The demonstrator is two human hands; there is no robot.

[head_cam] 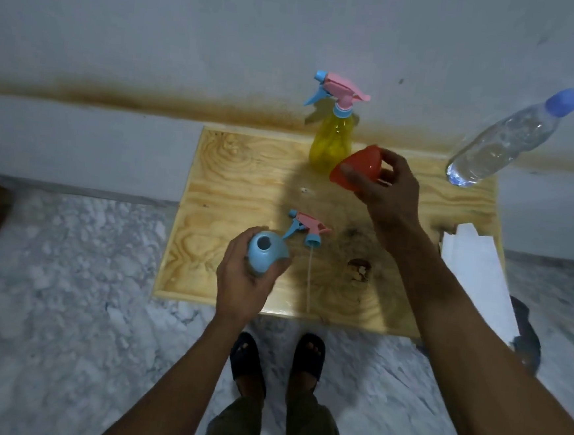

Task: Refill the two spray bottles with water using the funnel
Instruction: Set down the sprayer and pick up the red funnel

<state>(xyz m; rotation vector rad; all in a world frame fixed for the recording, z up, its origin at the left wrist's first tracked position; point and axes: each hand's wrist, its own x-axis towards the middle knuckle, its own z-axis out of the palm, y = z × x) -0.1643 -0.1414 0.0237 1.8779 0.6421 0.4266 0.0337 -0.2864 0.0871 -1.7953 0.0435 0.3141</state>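
Observation:
My left hand [241, 282] grips a blue spray bottle [266, 250] with its neck open, held over the front of the wooden table [233, 185]. Its pink and blue spray head [307, 227], with a thin dip tube, lies on the table beside the bottle. My right hand [386, 187] holds a red funnel [358, 168] above the table, to the right of and beyond the blue bottle. A yellow spray bottle [332, 145] with its spray head on stands at the back of the table. A clear water bottle [504, 138] with a blue cap stands at the back right corner.
White paper [473, 269] lies on the table's right edge. A dark stain [359, 267] marks the wood near the front. The table stands against a white wall on a marble floor [67, 286]. My feet in dark sandals [278, 357] are just in front of it.

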